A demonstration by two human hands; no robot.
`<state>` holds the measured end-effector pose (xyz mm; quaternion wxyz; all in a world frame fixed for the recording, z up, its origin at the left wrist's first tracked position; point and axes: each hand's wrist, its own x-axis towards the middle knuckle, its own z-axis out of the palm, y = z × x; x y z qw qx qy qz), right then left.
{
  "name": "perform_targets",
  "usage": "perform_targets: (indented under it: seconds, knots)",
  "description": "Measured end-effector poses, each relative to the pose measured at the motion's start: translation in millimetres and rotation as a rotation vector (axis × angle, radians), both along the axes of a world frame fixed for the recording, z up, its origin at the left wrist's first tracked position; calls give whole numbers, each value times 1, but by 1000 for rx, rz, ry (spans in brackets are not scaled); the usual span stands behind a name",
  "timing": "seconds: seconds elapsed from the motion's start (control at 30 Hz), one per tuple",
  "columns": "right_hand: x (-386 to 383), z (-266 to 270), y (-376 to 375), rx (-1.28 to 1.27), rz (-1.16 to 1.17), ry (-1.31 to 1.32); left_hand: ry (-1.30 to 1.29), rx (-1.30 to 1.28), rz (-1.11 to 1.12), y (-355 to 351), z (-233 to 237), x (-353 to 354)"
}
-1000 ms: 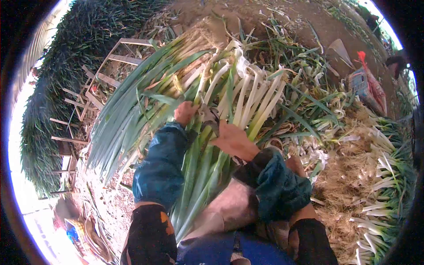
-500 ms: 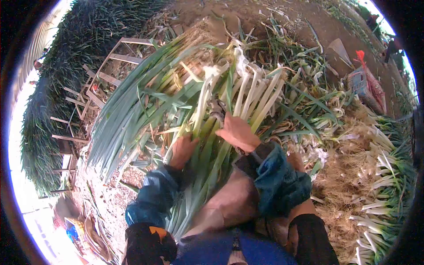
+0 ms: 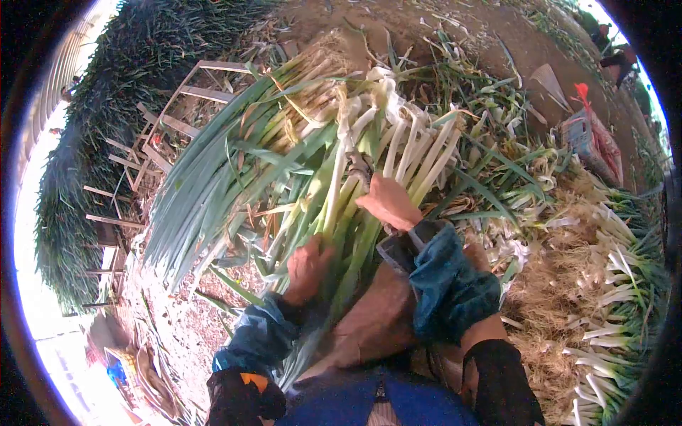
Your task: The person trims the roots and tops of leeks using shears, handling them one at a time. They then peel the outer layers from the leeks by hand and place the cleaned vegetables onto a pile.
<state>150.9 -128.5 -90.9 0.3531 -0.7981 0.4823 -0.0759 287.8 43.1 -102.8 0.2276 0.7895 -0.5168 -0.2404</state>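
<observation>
Extending beyond left hand, pale leek, right hand beside it

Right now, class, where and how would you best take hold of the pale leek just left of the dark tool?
Probably low on the leek, near the left hand, coming from the person's left. Its long, slim stalk lets fingers wrap round it, its lower end points toward the person, and the right hand and dark tool crowd its right side.
</observation>
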Motion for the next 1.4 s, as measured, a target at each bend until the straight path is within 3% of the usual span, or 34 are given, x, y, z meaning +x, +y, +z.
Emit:
perform_targets:
  seconds: [0.2, 0.23, 0.33, 0.43, 0.53, 0.63, 0.73, 0.8, 0.83, 0.87, 0.9, 0.97, 1.0, 1.07, 1.13, 1.17, 1.27, 1.33, 1.4]
  knots:
    - [-13, 16, 9, -33, -25, 13, -125, -107, -130, -18, -15, 1]
    - [-17, 9, 6, -38, -14, -1, -133, 2, -164, -23, -21, 1]
    - [-18, 12, 3, -26, -27, 1, -171, -7, -119, -24, -18, -8]
    - [-13, 8, 2, -20, -7, 27, -16, 26, -78, -21, -23, -4]
    - [-13, -1, -5, -21, -41, 20, -157, -117, -223, -18, -13, -2]
    - [-12, 1, -14, -14, -78, 71, -26, -170, -64, -24, 9, -10]
    - [-23, 6, -5, -96, -142, 42, -181, -97, -137, -71, -19, 1]
    - [-32, 8, -4, -82, -197, 24, -338, -333, -241, -90, -51, 17]
    - [-36, 16, -7, -15, -32, 78, -316, -529, -248, -99, -77, 26]
    - [-40, 25, -7, 47, 94, 148, -218, -501, -273, -113, -94, 33]
    - [-39, 18, -1, -108, 35, 160, -52, -413, -281, -128, -101, 35]
    - [-30, -3, 4, -80, -30, -26, 198, -229, -226, -143, -111, 36]
    - [-25, 34, 10, 85, -24, 1, 276, -164, -199, -139, -115, 37]
    - [-31, -4, -5, -277, 129, -44, 392, -112, -196, -130, -133, 39]
    - [-37, -33, -25, -209, -1, -42, 519, -165, -290, -120, -179, 56]
    - [-55, -29, -31, -591, 172, -31, 377, -137, -323, -105, -157, 47]
    - [-46, 5, -21, -195, -286, -102, 127, -120, -371, -94, -126, 22]
    - [-32, 1, -1, -327, -45, -127, -4, -92, -389, -93, -91, 14]
    - [-14, -9, 6, -220, 151, -96, 374, -204, -391, -107, -122, 25]
